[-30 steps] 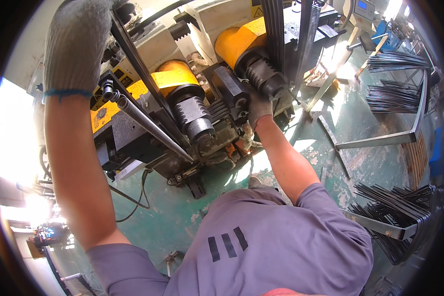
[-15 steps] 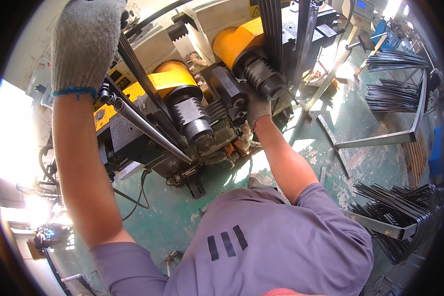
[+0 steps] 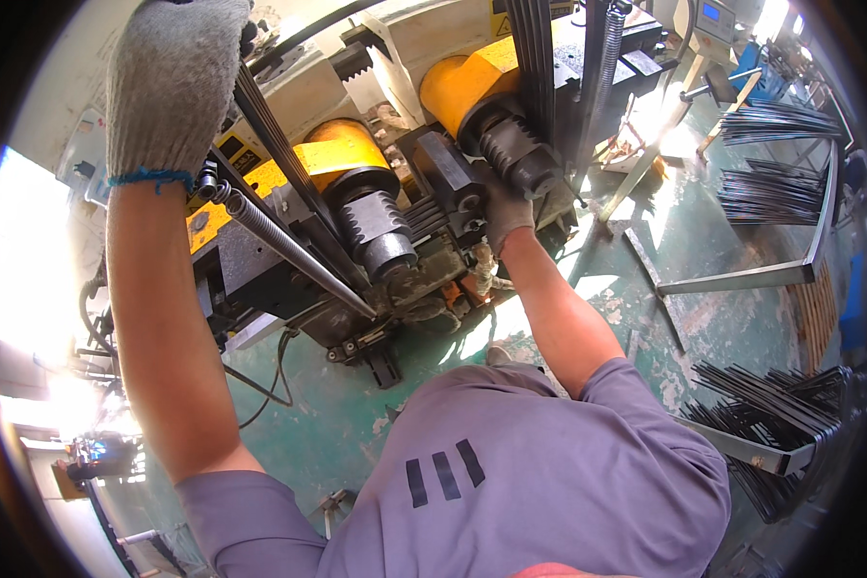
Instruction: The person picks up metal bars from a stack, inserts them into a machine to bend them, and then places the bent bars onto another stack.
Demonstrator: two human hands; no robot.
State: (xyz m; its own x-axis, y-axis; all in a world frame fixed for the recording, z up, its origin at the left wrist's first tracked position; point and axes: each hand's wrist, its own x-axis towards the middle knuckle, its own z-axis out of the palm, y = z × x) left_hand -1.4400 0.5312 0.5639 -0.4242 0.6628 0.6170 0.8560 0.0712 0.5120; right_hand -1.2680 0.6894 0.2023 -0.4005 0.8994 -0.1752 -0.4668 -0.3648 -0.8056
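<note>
My left hand (image 3: pixel 171 91), in a grey knit glove with a blue cuff edge, is raised at the upper left. It is closed around the upper end of a bundle of thin black rods (image 3: pixel 277 140); the glove hides most of its fingers. The rods slope down beside a dark ridged roller (image 3: pixel 374 223) on a bending machine with yellow arms (image 3: pixel 342 146). My right hand (image 3: pixel 508 214), also gloved, reaches in beside a black block (image 3: pixel 443 171), below a second ridged roller (image 3: pixel 515 154). Its fingers are hidden. More black rods (image 3: pixel 535 58) rise by that roller.
Coil springs (image 3: pixel 270 236) slant across the machine's front. To the right, metal racks (image 3: pixel 742 279) carry several stacks of black rods (image 3: pixel 775 197), with another pile (image 3: pixel 771 409) nearer me. A cable (image 3: pixel 277 385) hangs over the green floor (image 3: pixel 332 438). A control box (image 3: pixel 711 17) stands at the far right.
The whole view has shifted slightly. Both hands keep their places against the machine, and the rods look unmoved.
</note>
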